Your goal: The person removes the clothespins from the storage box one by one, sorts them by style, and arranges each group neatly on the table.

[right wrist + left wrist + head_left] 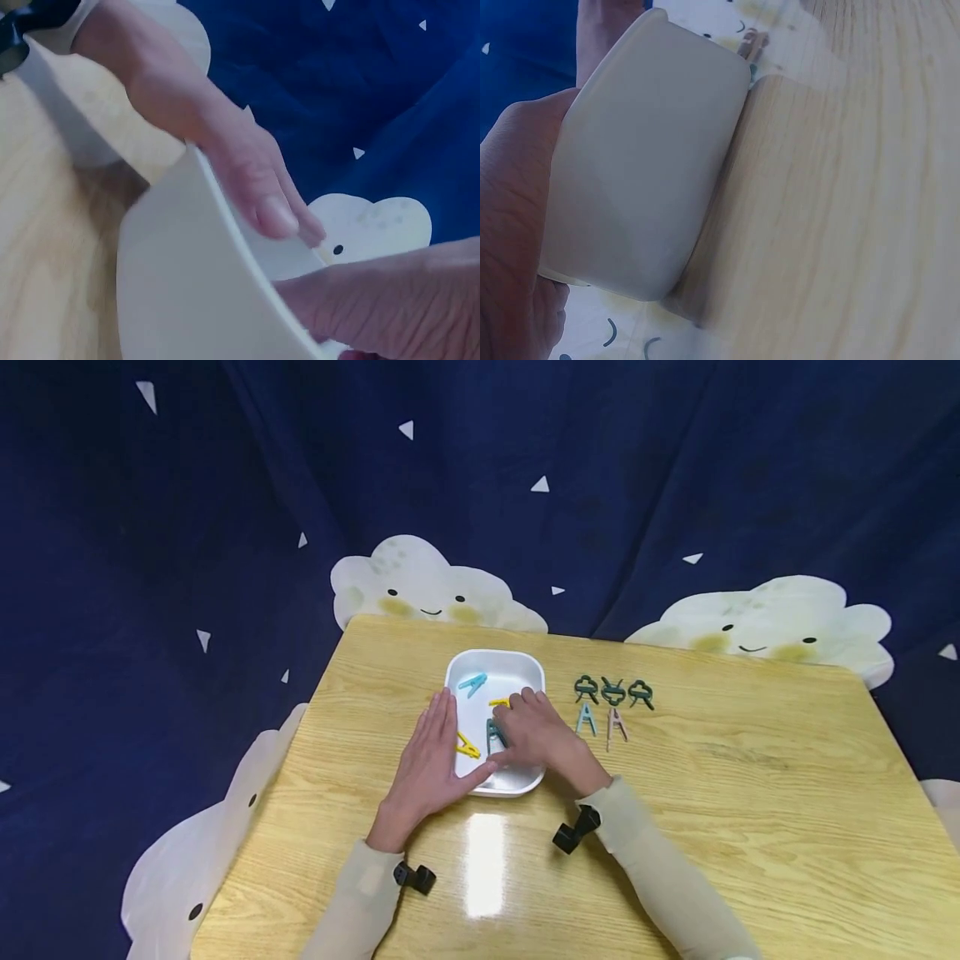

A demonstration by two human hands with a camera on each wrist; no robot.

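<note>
A white plastic tray [506, 658] stands on the table with several clothespins inside. My left hand [427, 760] rests along its left rim, fingers straight, thumb across the near end. My right hand [536, 731] reaches over the right rim into the tray with bent fingers. Near its fingertips lie a yellow clothespin [498, 702] and a dark green clothespin [492, 732]. Another yellow clothespin [468, 747] lies by the left wall, a light blue clothespin [472, 683] at the far left. The right fingertips are hidden, so I cannot tell whether they pinch anything.
Right of the tray, dark green cloud-shaped clips [612, 693] form a row. Below them lie a light blue clothespin [587, 719] and a pink clothespin [617, 727]. The wooden table [750, 827] ends at a dark blue curtain [480, 485] with clouds.
</note>
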